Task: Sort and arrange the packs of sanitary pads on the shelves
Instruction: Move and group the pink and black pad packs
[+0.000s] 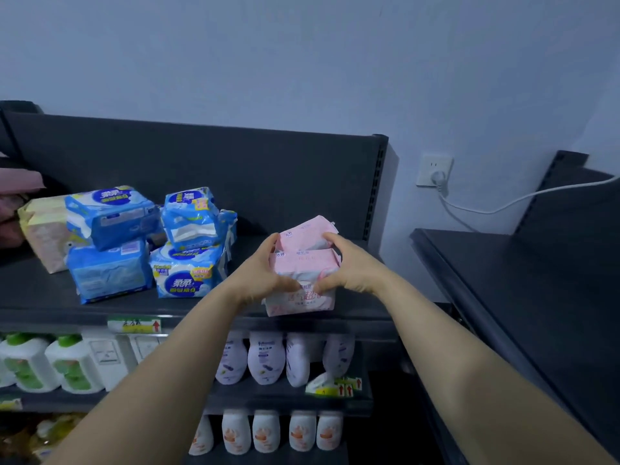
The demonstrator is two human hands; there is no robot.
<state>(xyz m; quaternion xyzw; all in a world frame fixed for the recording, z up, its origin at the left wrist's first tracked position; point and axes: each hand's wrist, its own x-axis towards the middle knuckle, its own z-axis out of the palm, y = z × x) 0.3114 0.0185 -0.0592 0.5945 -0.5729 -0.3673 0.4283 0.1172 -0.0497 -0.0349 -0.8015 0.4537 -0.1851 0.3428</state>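
Three pink packs of sanitary pads lie in a short row on the right part of the top dark shelf, near its front edge. My left hand presses the left side of the pink packs and my right hand presses the right side, squeezing them together. Several blue packs are piled two high on the shelf's left half. At the far left leans a yellowish pack.
The lower shelves hold white bottles with green caps, pale lilac bottles and orange-labelled bottles. Another dark shelf unit stands on the right. A wall socket with a white cable sits between the units.
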